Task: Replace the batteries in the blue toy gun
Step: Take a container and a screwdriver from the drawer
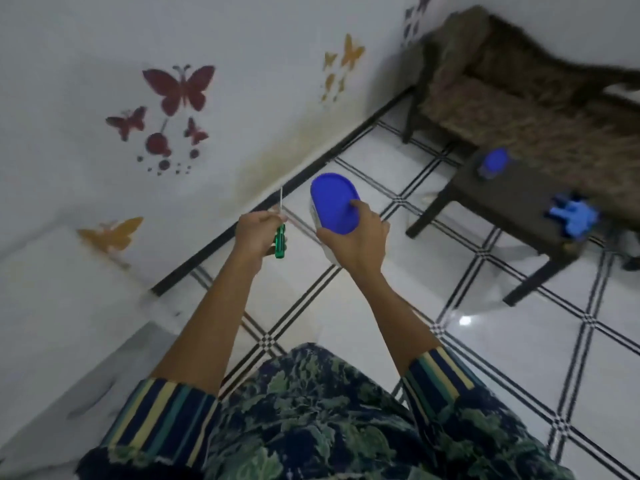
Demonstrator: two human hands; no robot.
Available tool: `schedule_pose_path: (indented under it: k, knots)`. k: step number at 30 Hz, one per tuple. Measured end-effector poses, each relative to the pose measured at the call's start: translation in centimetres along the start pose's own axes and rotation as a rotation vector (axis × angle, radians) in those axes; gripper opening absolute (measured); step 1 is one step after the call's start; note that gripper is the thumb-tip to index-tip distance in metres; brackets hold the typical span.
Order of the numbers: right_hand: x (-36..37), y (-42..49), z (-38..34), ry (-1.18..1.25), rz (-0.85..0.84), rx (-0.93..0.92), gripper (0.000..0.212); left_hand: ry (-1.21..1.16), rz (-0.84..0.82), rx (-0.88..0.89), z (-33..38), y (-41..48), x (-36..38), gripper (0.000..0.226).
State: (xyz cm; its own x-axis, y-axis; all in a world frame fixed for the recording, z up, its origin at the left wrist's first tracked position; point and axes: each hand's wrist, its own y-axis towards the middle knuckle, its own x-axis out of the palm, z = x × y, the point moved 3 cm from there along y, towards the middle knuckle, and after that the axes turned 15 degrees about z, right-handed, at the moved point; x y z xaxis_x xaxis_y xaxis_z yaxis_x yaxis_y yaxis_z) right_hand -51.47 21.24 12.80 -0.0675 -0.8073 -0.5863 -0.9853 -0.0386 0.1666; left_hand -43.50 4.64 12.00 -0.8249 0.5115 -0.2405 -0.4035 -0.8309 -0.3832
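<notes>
A screwdriver [280, 241] is clamped in the left fingers [265, 221], a blue-lidded tub [333, 202] in the right fingers [356, 204], probably for the toy gun [571, 216] at three o'clock.

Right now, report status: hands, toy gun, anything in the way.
Left hand grips green screwdriver. Right hand holds blue-lidded container. Blue toy gun on dark table, untouched. Both hands full; nothing seen blocking it.

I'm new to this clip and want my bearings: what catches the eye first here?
The right hand grips a blue-lidded container at centre, beside the left hand holding a green-handled screwdriver. The blue toy gun lies on the dark table at right; red butterfly decals dot the wall upper left.
</notes>
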Motion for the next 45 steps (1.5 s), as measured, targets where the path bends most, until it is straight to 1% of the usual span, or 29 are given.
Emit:
schedule_pose_path:
  k: [4, 7, 11, 17, 21, 23, 27, 29, 34, 37, 39, 42, 45]
  knots:
    - [-6.1, 7.9, 5.4, -0.046, 0.109, 0.048, 0.08, 0.009, -0.072, 0.05, 2.9, -0.7, 12.1, 0.009]
    - [-10.9, 13.7, 9.7, -0.077, 0.196, 0.101, 0.081, 0.04, -0.157, 0.046, 4.6, -2.1, 21.4, 0.005]
    - [-15.1, 20.4, 14.5, -0.101, 0.287, 0.171, 0.08, 0.089, -0.24, 0.054, 6.5, -3.3, 31.8, 0.004]
    - [-17.9, 31.7, 22.9, -0.113, 0.39, 0.267, 0.085, 0.172, -0.362, 0.11, 9.2, -2.7, 49.6, 0.007]
    - [-19.5, 40.5, 28.2, -0.178, 0.455, 0.338, 0.085, 0.239, -0.398, 0.166, 11.4, -1.4, 61.9, 0.009]
    - [-20.1, 44.0, 30.1, -0.195, 0.495, 0.382, 0.086, 0.29, -0.407, 0.216, 12.4, -1.0, 66.8, 0.012]
    - [-21.4, 51.8, 34.5, -0.27, 0.566, 0.462, 0.087, 0.385, -0.448, 0.376, 14.8, -0.6, 77.3, 0.016]
    - [-21.8, 55.5, 37.2, -0.32, 0.56, 0.52, 0.086, 0.43, -0.456, 0.427, 15.0, -0.3, 82.4, 0.018]
    - [-20.3, 64.5, 45.6, -0.337, 0.534, 0.603, 0.084, 0.56, -0.478, 0.526, 12.8, 2.5, 95.1, 0.018]
    - [-18.1, 69.8, 51.7, -0.353, 0.496, 0.662, 0.085, 0.619, -0.449, 0.553, 10.2, 5.0, 102.5, 0.019]
    - [-16.7, 72.4, 55.2, -0.38, 0.474, 0.665, 0.085, 0.638, -0.441, 0.571, 8.3, 6.7, 106.3, 0.019]
    - [-13.8, 77.3, 62.7, -0.401, 0.479, 0.722, 0.085, 0.702, -0.437, 0.597, 3.6, 10.7, 113.6, 0.02]
    - [-11.2, 79.5, 68.5, -0.415, 0.503, 0.745, 0.084, 0.756, -0.441, 0.627, -1.2, 13.8, 118.1, 0.017]
